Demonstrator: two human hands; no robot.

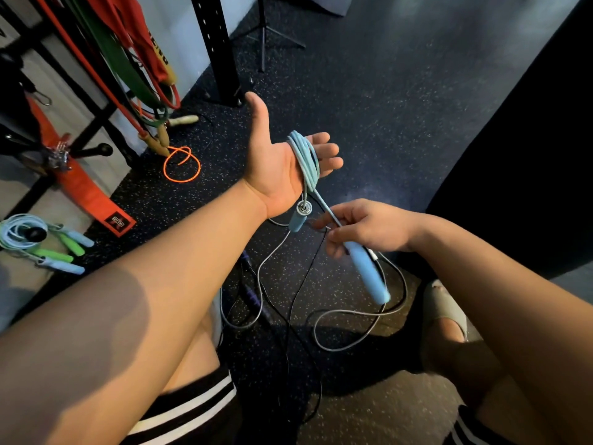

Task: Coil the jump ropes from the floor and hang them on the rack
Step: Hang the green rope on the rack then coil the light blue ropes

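Note:
A light blue jump rope [306,159] is wound in several loops around my left hand [282,159], whose palm faces up with the fingers spread. One blue handle [299,217] dangles below that wrist. My right hand [362,229] pinches the rope just above the other blue handle [369,274]. On the floor below lie a grey rope [349,319], a thin black rope [300,293] and a purple-handled rope [253,293]. An orange rope [181,165] lies looped near the rack [96,120]. Coiled blue and green ropes [41,242] hang on a peg at left.
Red and green resistance bands [128,59] hang on the rack at upper left, with wooden handles [162,139] reaching the floor. A black perforated upright [218,49] and a tripod stand [263,36] stand behind. My sandalled foot [444,306] rests at right.

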